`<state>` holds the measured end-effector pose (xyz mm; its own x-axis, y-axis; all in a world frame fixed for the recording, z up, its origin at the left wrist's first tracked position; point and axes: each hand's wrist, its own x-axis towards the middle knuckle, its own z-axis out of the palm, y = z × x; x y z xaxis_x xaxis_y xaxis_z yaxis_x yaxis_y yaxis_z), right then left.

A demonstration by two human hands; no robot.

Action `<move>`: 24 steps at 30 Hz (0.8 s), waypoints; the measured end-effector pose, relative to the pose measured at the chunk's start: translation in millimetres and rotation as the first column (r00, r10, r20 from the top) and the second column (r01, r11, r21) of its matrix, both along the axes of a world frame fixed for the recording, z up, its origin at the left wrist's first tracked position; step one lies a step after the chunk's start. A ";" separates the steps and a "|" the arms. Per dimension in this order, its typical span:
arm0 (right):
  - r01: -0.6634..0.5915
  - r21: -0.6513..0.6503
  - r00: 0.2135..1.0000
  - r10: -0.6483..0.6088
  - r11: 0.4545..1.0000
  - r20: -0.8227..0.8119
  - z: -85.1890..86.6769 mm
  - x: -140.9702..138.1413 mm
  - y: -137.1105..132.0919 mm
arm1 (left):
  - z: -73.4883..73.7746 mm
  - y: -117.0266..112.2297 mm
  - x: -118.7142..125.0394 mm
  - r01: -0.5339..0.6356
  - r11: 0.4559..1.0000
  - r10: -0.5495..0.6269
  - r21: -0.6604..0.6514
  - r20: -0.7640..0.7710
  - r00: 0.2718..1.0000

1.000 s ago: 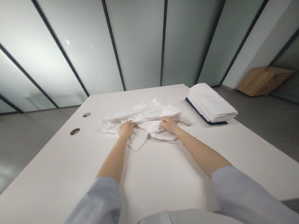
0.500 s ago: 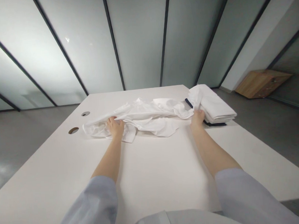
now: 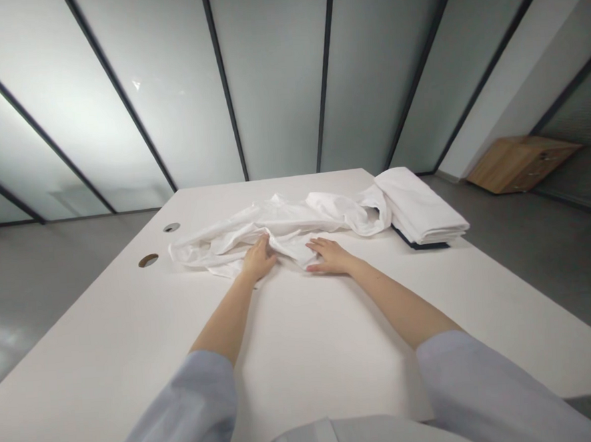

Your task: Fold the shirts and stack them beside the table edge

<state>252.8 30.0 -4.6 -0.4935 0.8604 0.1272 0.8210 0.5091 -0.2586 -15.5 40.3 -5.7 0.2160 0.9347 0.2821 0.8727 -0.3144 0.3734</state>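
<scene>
A crumpled white garment (image 3: 286,225) lies stretched across the far middle of the white table (image 3: 303,340). My left hand (image 3: 258,258) rests on its near edge, fingers extended and together on the cloth. My right hand (image 3: 329,255) lies flat beside it, fingers stretched out on the garment's lower hem. The garment's right end reaches up against a stack of folded white cloth (image 3: 419,207).
The folded stack sits at the table's far right on a dark item (image 3: 417,243). Two round cable holes (image 3: 148,260) are at the table's left. Glass partitions stand behind, and a wooden cabinet (image 3: 522,162) is on the floor at the right.
Both hands pulled apart, spreading the garment sideways, then came back together to the middle of its near edge. The garment now lies longer and flatter.
</scene>
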 end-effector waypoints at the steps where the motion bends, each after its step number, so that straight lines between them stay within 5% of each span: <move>1: -0.006 -0.011 1.000 0.006 1.000 0.010 0.9 -2.7 -2.0 | -1.0 0.4 1.3 -0.004 1.000 0.004 -0.011 0.011 1.000; 4: -0.001 -0.031 0.996 -0.002 1.000 -0.092 3.9 -8.8 -2.1 | 0.1 1.4 5.7 -0.124 0.992 0.125 -0.023 0.078 0.989; 8: 0.134 -0.246 0.871 -0.232 0.960 -0.434 5.6 -9.7 6.2 | 6.4 1.7 5.3 -0.298 0.954 0.299 -0.025 0.130 0.945; 13: -0.064 -0.584 0.518 -0.474 0.809 -0.712 6.3 -2.0 7.9 | 4.7 -2.9 7.6 0.032 0.998 -0.037 0.053 0.083 0.996; 17: -0.230 -0.658 0.366 -0.563 0.717 -0.741 10.5 -5.5 -0.3 | 1.6 -8.1 19.7 -0.013 0.999 0.014 0.044 -0.021 1.000; 19: -0.300 -0.675 0.392 -0.558 0.674 -0.731 12.3 -13.2 -4.0 | 2.1 -9.6 24.4 -0.077 0.996 0.079 0.050 -0.041 0.996; 22: -0.382 -0.709 0.532 -0.486 0.593 -0.694 12.5 -27.8 -7.2 | 3.7 -9.2 26.0 -0.079 0.994 0.084 0.075 -0.068 0.994; 24: -0.366 -0.689 0.596 -0.411 0.626 -0.690 11.5 -34.6 -7.3 | 4.5 -6.9 23.7 -0.031 0.996 0.037 0.079 -0.076 0.996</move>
